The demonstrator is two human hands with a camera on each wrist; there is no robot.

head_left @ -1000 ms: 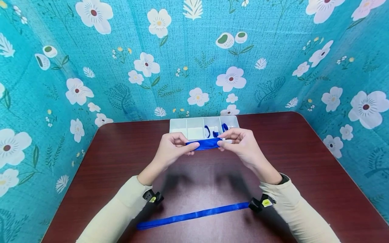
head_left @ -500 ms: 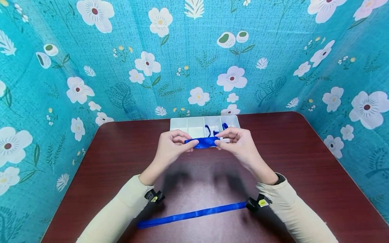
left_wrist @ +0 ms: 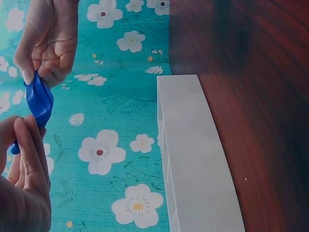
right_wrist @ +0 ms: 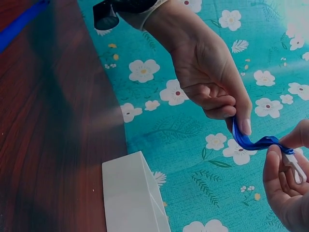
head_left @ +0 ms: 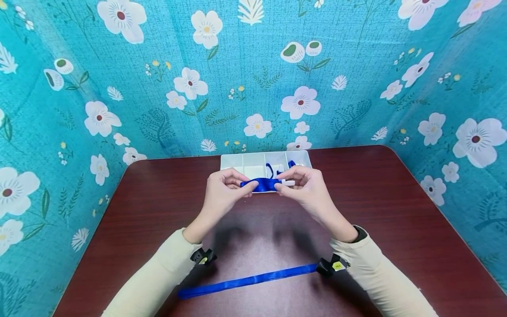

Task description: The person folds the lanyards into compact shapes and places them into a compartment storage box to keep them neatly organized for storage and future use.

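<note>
A short blue ribbon lanyard [head_left: 266,185] with a white plastic hook [right_wrist: 295,169] is stretched between both hands above the table. My left hand [head_left: 222,189] pinches its left end between thumb and fingers. At the hook end, my right hand [head_left: 310,187] pinches the ribbon, and the hook juts out past the fingertips. Seen from the right wrist, the ribbon [right_wrist: 251,144] sags in a curve between the hands. In the left wrist view the ribbon [left_wrist: 39,99] looks slightly twisted. A long flat blue ribbon [head_left: 253,279] lies on the table below the forearms.
Behind the hands, a white divided box [head_left: 253,159] stands at the table's back edge. Blue loops [head_left: 270,171] and white pieces lie in its right compartments. The dark red table [head_left: 158,211] meets a flowered teal cloth [head_left: 229,88] at the back and sides.
My right hand has shifted a little left, closer to my left hand. The ribbon between them now bows instead of lying flat, and more of the white hook shows.
</note>
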